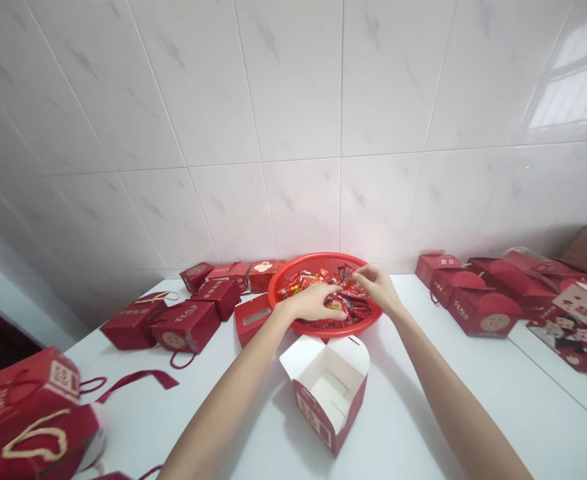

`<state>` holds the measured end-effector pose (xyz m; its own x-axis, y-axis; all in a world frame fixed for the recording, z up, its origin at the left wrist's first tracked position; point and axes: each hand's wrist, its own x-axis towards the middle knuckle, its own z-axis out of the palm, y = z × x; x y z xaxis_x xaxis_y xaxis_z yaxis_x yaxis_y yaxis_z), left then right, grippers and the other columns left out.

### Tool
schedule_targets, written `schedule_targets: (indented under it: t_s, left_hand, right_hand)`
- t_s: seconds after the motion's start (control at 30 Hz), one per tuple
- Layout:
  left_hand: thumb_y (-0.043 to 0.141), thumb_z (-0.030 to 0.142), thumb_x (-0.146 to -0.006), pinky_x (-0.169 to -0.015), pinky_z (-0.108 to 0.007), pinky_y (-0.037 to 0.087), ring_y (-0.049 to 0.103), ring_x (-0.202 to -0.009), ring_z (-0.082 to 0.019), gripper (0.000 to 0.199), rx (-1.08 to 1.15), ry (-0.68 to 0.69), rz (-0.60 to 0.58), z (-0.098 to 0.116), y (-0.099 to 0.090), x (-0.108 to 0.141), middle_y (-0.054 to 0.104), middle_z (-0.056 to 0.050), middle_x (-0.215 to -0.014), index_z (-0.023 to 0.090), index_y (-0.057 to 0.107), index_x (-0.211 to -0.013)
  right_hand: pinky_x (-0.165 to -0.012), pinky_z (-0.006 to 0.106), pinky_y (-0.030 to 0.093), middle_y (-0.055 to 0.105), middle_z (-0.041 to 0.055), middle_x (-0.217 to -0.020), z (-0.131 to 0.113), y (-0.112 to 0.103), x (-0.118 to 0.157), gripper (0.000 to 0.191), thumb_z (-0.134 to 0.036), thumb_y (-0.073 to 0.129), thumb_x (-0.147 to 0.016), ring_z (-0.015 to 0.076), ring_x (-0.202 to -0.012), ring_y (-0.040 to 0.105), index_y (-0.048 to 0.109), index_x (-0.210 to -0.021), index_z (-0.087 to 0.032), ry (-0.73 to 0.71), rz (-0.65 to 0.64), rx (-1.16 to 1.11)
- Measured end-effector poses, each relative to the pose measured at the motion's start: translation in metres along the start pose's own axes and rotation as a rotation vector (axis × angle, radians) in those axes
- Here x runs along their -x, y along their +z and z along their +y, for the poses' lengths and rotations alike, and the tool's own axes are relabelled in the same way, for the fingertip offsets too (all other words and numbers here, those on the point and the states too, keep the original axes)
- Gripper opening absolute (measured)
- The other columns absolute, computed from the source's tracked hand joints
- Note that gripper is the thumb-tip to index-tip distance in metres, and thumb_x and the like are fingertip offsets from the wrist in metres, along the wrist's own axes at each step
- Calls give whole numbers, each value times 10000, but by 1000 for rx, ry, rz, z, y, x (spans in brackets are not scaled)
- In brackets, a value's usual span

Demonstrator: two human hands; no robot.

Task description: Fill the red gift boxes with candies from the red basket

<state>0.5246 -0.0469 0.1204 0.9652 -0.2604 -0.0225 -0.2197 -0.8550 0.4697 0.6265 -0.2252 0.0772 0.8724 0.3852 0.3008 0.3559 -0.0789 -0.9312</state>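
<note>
A red plastic basket with mesh sides holds many small candies in red and gold wrappers. My left hand is over the basket's left half, thumb and fingers apart, with a gold-wrapped candy showing between them. At the basket's right side my right hand has its fingers bent together in a pinch above the candies. Whatever may be between those fingertips is hidden. Between my forearms stands a dark red gift box, its flaps up and its white inside bare.
Closed red gift boxes with cord handles stand at the left, several more at the right. A red box with an oval slot touches the basket's left. A ribbon lies on the white table. Behind rises a tiled wall.
</note>
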Motion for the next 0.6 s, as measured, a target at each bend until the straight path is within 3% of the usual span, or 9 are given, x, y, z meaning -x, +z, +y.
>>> schedule_targets:
  t_s: [0.13,0.37,0.6]
  left_hand:
    - [743,558,-731,-1086,-376,426,511,-1349,-333,876,-13,-64,-71,-19,14,-34,502,-143,-1506,175,472,-1470]
    - [758,483,-732,-1033,-372,469,594,-1255,-329,762,43,-115,-89,-37,30,-44,602,-127,-1411,180,547,-1399]
    - [811,428,-662,-1002,-359,479,607,-1220,-328,765,74,-133,-72,-36,28,-43,635,-112,-1364,190,576,-1350]
  right_hand:
    - [-643,290,517,680,30,-763,11,6,-14,211,-409,611,-724,182,-707,644,607,-767,-203,91,6,29]
    - [-660,252,512,712,40,-761,20,16,-26,43,-219,632,-709,177,-743,666,642,-717,-177,145,-97,169]
    - [-694,234,507,746,88,-988,18,16,-25,312,-34,537,-686,193,-866,690,701,-926,-146,165,-225,358]
